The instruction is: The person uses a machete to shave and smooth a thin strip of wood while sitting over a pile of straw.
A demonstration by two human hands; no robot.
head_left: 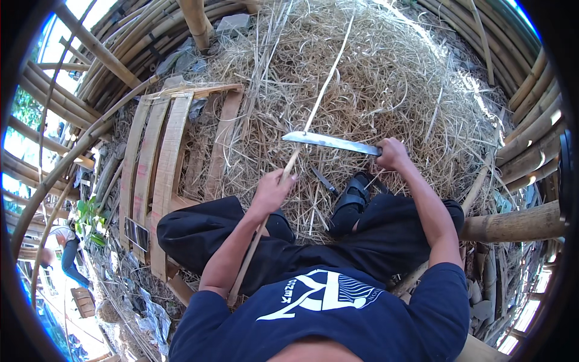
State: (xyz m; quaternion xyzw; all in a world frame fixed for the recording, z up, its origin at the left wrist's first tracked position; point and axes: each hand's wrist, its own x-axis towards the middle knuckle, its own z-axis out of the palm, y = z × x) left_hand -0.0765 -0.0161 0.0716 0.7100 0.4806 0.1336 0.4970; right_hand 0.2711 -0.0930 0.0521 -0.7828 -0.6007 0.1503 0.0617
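My left hand (272, 192) is closed round a long, thin bamboo strip (326, 83). The strip slants from beside my left forearm, up past the hand and out over the shavings to the far side. In my right hand (392, 154) is the handle of a machete, its fingers wrapped round it. The machete's (338, 143) long pale blade points left and crosses the strip just beyond my left hand. A smaller knife (324, 180) lies among the shavings next to my sandalled foot (351, 202).
A heap of bamboo shavings (386, 78) spreads before me. On the left lies a wooden slatted pallet (166, 163) with a dark flat device (137, 234) on it. Stacked bamboo poles (145, 36) line the sides. A thick bamboo pole (512, 223) juts in at right. Another person (71, 256) is far left.
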